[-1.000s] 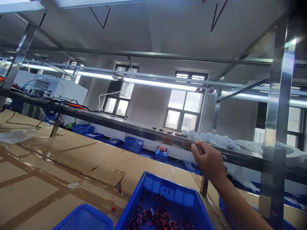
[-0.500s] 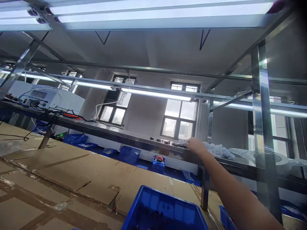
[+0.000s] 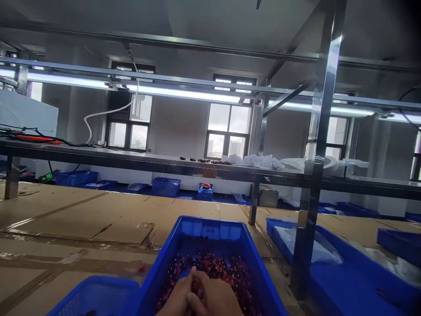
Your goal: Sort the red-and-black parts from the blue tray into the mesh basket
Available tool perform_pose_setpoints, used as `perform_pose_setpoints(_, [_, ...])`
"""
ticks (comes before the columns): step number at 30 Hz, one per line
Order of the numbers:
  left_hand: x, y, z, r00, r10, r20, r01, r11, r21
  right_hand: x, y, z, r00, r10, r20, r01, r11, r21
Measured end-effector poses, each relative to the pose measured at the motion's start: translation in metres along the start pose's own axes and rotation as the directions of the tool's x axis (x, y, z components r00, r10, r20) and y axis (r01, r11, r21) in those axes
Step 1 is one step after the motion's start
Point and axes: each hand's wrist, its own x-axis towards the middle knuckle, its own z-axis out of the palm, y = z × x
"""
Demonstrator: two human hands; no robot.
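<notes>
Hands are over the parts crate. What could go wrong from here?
The left hand and right hand are clasped, hiding anything they hold, so a piece might slip unseen. Small red-and-black parts could miss the blue crate: a red piece already lies on the cardboard beside it. A stray piece might also land in the neighbouring blue basket and get mixed.

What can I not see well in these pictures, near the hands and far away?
Head view only:
- Anything inside the hands: their fingers hide it.
- Front of the blue crate: cut off by the bottom edge.
- Small parts on the far shelf: too small to identify.
- Red things in the distant basket: too small.
</notes>
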Motion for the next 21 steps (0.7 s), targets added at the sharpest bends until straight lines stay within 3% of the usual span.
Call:
perform_pose_setpoints(3, [-0.002,-0.008,0.001,0.987,-0.104,-0.123,0.098,0.994,-0.056,-0.007,0.007,0.010,0.998,0.028,-0.061,-0.017,0.985,0.172])
perform_pose_setpoints(5, [-0.009,-0.007,0.004,0.983,-0.137,-0.118,0.127,0.987,-0.094,-0.010,0.010,0.008,0.996,0.037,-0.083,-0.013,0.963,0.268])
perform_pose_setpoints(13, [-0.024,0.006,0.010,0.986,-0.161,0.046,0.162,0.987,-0.011,-0.008,0.029,0.002,0.999,0.006,-0.041,0.012,0.901,0.433])
perform_pose_setpoints(17, [-0.025,0.008,0.010,0.970,-0.228,0.090,0.239,0.961,-0.140,-0.005,0.031,-0.001,0.996,-0.002,-0.094,0.041,0.906,0.422])
perform_pose_setpoints(21, [-0.025,0.011,0.008,0.967,-0.188,0.170,0.230,0.934,-0.274,-0.005,0.028,-0.007,0.982,0.016,-0.189,0.075,0.882,0.465])
